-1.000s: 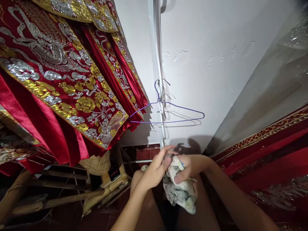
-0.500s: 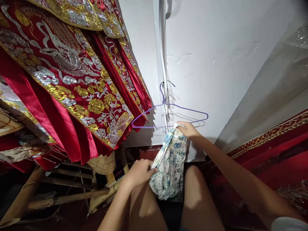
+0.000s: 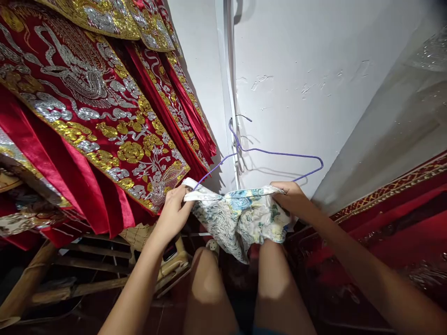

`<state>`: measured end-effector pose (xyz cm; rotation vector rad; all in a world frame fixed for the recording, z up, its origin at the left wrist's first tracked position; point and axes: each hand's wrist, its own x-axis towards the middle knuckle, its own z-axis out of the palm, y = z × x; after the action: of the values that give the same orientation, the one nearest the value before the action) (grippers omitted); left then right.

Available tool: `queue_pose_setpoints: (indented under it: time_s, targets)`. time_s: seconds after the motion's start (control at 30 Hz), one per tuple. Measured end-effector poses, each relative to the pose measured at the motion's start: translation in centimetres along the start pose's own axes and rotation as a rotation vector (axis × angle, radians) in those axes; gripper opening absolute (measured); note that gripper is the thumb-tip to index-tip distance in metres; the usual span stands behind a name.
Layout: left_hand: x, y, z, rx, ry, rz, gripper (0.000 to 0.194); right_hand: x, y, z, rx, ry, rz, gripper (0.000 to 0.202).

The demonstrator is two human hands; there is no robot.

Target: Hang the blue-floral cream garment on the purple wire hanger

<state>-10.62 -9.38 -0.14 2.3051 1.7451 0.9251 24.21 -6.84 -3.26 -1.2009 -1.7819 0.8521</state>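
Observation:
A white garment with a blue, green and yellow floral print (image 3: 244, 218) is stretched between my hands, its white-edged opening facing up. My left hand (image 3: 176, 204) is closed on the left end of that edge, where the left tip of a purple hanger (image 3: 275, 152) goes into the opening. My right hand (image 3: 291, 197) grips the edge at the other end, just under the hanger's right arm, which is outside the cloth. The hanger's hook hangs on a pale strip (image 3: 228, 70) along the wall. Cloth hides the hanger's lower bar.
Red garments with gold and silver sequins (image 3: 131, 151) hang at the left. Below them stands a bamboo chair (image 3: 104, 279). White wall (image 3: 286, 83) rises in front, with peeling marks. At the right is red cloth with gold trim (image 3: 391, 190). My knees (image 3: 206, 274) are beneath the garment.
My left hand has risen to the garment's upper edge and moved left. My right hand has moved right, so the opening is spread wide. The hanger's left tip is now inside the cloth.

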Motion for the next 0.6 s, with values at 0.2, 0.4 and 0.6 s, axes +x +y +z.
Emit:
queue_pose_setpoints:
  time_s: [0.2,0.4,0.6]
  targets:
    - [3.1,2.3,1.9,-0.203,-0.028,0.091,0.010,-0.5,0.5,0.7,0.053,-0.057,-0.078,0.014]
    - [4.7,4.3,2.5,-0.335,0.121,0.153,0.035,-0.9,-0.5,0.3,0.022,0.014,-0.048,0.026]
    - [5.0,3.4,2.2,-0.201,0.174,0.177,0.032,-0.9,0.4,-3.3,0.010,0.497,0.008,0.105]
